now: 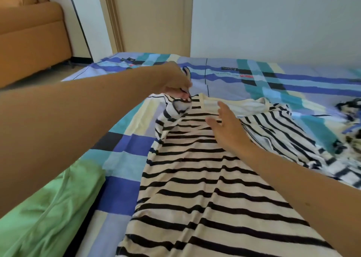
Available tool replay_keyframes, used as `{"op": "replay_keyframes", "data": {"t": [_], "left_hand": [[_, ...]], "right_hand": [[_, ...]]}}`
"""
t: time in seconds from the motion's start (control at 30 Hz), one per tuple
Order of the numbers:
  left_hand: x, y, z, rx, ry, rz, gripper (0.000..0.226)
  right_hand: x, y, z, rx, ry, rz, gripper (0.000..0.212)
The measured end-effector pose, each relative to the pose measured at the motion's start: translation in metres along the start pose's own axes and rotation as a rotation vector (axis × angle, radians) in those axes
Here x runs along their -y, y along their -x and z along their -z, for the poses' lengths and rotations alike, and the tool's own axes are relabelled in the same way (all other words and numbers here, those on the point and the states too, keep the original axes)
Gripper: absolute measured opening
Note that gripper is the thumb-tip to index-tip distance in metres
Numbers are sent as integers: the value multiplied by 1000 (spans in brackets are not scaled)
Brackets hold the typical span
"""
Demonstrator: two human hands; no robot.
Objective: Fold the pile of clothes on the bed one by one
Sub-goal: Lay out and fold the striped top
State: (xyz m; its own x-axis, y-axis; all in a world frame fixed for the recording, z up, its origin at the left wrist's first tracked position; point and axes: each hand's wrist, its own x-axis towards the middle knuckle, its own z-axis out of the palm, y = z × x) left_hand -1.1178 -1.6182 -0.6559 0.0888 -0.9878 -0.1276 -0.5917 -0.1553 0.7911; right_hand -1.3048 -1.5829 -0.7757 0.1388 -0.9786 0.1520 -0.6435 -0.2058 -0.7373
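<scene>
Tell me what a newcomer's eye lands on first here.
The black-and-cream striped top dominates, spread down the middle of the bed's blue plaid sheet. At its far, neckline end the two hands are at work: the left hand pinches a bunched corner of it, while the right hand lies flat and open on the fabric. A bright green cloth lies at the lower left.

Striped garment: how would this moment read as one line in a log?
step: folding striped garment | left hand: pinches raised shoulder | right hand: open, at chest below collar | bed: green garment at left
</scene>
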Motion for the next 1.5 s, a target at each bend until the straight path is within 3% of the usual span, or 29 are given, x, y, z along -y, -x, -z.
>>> {"op": "replay_keyframes", "data": {"t": [0.13, 0.23, 0.3, 0.37, 0.5, 0.6, 0.67, 0.77, 0.93, 1.03, 1.13, 1.27, 1.3, 1.37, 1.43, 1.5], "left_hand": [[-1, 0, -41, 69, -200, -20, 17], [35, -6, -69, 36, -677, -181, 27], [66, -4, -92, 75, -853, -222, 55], [91, 1, -117, 137, -901, -221, 76], [105, 3, -138, 133, -858, -277, 83], [92, -18, -124, 59, -751, -384, 79], [87, -36, -116, -1, -770, -459, 56], [82, -70, -115, -73, -959, -449, 45], [65, -116, -107, -24, -979, -158, 106], [52, -129, -104, 87, -920, -24, 117], [39, -129, -106, 98, -974, -21, 103], [23, -112, -110, 158, -1047, -124, 63], [16, -107, -106, 109, -1082, -185, 50], [-2, -97, -92, -82, -1130, -302, 28], [-23, -87, -76, -281, -1095, -376, 22], [-46, -73, -60, -396, -1047, -396, 21]], "right_hand": [[-49, 2, 53, -192, 62, -34, 55], [-80, 5, 77, -138, 275, 35, 55], [-96, 3, 83, -48, 454, 76, 59], [-108, 1, 80, 95, 635, 18, 63], [-121, -8, 72, 288, 742, -104, 63], [-115, -25, 83, 193, 649, -53, 52], [-117, -41, 94, 51, 655, -16, 44], [-130, -68, 112, 19, 732, -83, 68], [-142, -114, 132, 176, 735, -257, 118], [-141, -132, 141, 303, 601, -342, 129], [-137, -135, 144, 321, 611, -312, 112], [-120, -127, 146, 418, 698, -267, 68], [-112, -126, 150, 371, 734, -218, 55], [-97, -130, 165, 116, 793, -100, 42], [-78, -130, 186, -149, 742, -45, 29], [-52, -123, 206, -245, 699, -5, 13]]}}
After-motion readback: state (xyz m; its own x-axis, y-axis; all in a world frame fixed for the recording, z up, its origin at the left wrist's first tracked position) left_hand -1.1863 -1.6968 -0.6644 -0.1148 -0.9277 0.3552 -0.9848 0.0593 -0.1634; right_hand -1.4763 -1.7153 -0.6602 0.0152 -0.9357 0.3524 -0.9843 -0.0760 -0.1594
